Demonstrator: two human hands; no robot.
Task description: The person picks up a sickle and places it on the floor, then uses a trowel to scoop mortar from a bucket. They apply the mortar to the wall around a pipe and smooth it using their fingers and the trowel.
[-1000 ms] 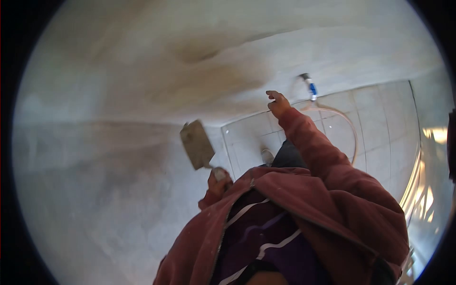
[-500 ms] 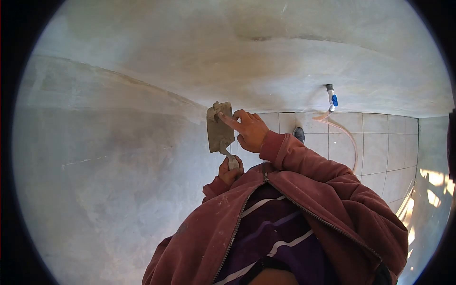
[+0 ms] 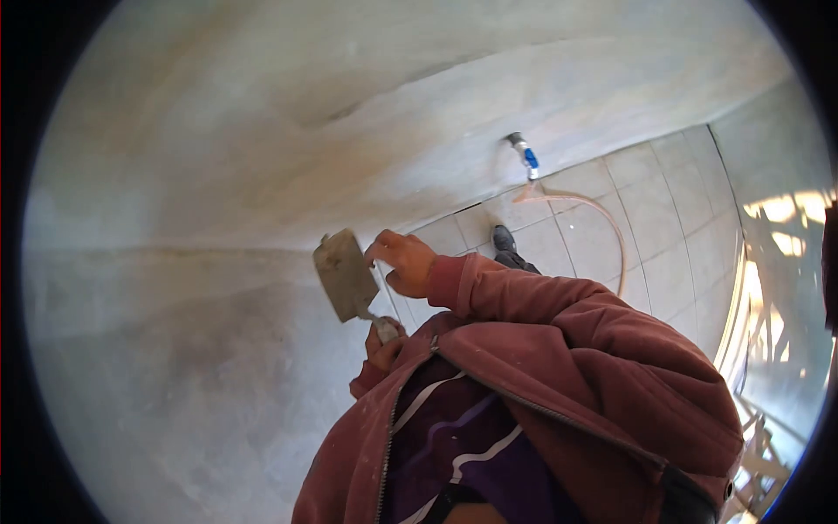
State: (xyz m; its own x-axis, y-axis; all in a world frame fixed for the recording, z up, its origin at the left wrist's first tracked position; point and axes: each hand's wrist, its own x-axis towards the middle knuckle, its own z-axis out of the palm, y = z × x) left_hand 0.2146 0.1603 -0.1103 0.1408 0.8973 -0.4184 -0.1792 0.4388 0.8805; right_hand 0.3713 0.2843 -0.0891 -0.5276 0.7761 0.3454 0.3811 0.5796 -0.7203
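A trowel (image 3: pixel 345 278) with a flat greyish-brown blade is held in front of the plastered wall, its blade pointing up and its handle down. Some wet material clings near the blade's top edge. Around the handle my left hand (image 3: pixel 382 346) is closed, low and close to my jacket. My right hand (image 3: pixel 403 264) is just right of the blade, fingers bent and apart, with nothing visible in it. A narrow gap seems to lie between its fingertips and the blade.
A pipe with a blue-handled valve (image 3: pixel 531 160) comes out of the wall, with a pale hose (image 3: pixel 618 229) curving over the tiled floor (image 3: pixel 676 284). My shoe (image 3: pixel 503 237) stands on the tiles. Wooden pieces (image 3: pixel 761 454) lie at the lower right, near sunlit patches.
My right hand's finger has come off the trowel blade and moved to its right. The view has turned, and the trowel and both hands now appear further left and lower.
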